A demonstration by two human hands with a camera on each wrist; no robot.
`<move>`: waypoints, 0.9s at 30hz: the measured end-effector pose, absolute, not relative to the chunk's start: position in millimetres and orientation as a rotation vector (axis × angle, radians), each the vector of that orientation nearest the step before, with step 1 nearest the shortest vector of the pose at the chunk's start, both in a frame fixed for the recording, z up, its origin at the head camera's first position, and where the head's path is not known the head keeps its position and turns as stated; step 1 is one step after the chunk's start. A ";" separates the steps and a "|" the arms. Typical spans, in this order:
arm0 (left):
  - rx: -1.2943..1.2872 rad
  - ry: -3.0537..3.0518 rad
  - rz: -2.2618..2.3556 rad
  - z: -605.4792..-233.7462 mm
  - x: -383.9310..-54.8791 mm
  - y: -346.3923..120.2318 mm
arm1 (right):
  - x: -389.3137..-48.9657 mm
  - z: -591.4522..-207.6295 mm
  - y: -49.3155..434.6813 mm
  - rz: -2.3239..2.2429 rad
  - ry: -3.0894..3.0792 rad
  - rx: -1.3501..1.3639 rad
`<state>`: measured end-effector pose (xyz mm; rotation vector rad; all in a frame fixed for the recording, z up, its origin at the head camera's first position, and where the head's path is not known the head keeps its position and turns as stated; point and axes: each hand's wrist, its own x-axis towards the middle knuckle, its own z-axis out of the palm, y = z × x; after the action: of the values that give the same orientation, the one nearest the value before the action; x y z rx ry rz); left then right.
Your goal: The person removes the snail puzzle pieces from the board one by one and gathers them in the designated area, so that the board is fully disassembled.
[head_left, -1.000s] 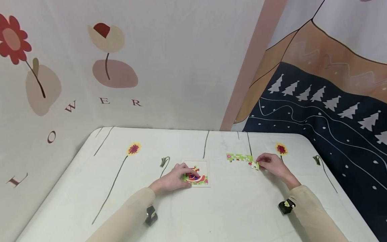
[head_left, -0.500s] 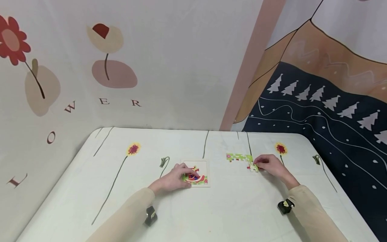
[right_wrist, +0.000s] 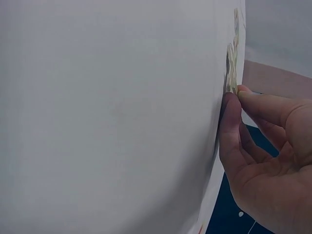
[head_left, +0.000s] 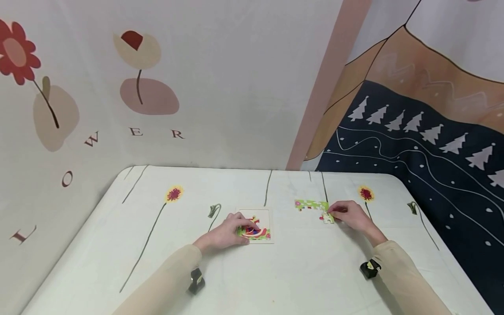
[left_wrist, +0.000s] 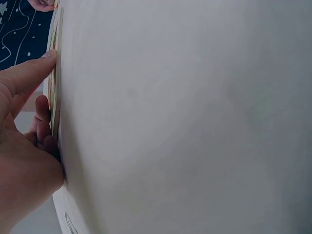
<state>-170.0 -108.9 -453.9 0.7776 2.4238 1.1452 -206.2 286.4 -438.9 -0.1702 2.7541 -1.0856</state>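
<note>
My left hand holds a square puzzle board near the table's middle. Its thumb lies at the near edge and its fingers reach over the picture; in the left wrist view the board's thin edge shows beside the fingers. Some pieces with a red, green and blue picture fill the board's lower part; its upper part is pale. On the right, thumb and fingers of my right hand pinch a green, white and red puzzle piece. This piece sits just below the right end of a joined green strip of puzzle pieces.
A white cloth with printed flowers covers the table. Behind it hangs a pale curtain with flower prints, and a dark tree-patterned cloth lies to the right. Each wrist carries a small black camera.
The right hand has moved slightly left with the pinched puzzle piece, bringing it further under the strip's right end. The left hand and the board have stayed put.
</note>
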 end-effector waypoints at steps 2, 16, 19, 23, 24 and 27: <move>0.778 2.425 1.144 -453.8 -170.0 -108.7 | -205.7 -439.3 286.8 -1.088 2.751 -0.166; 0.804 2.446 1.125 -455.2 -170.8 -107.8 | -204.6 -440.9 291.3 -1.086 2.754 -0.196; 0.816 2.460 1.117 -455.2 -170.5 -107.6 | -204.8 -440.5 292.5 -1.082 2.757 -0.224; 0.812 2.479 1.098 -454.3 -169.7 -107.4 | -204.4 -439.1 293.1 -1.091 2.756 -0.234; 0.809 2.481 1.094 -453.9 -169.6 -107.3 | -204.0 -438.3 292.6 -1.100 2.756 -0.232; 0.798 2.483 1.092 -452.6 -169.4 -107.1 | -202.3 -435.1 289.3 -1.140 2.756 -0.248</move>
<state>-169.4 -107.1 -452.6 0.7983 2.4835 1.0920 -202.3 289.3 -435.1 -0.2480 2.7560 -1.1405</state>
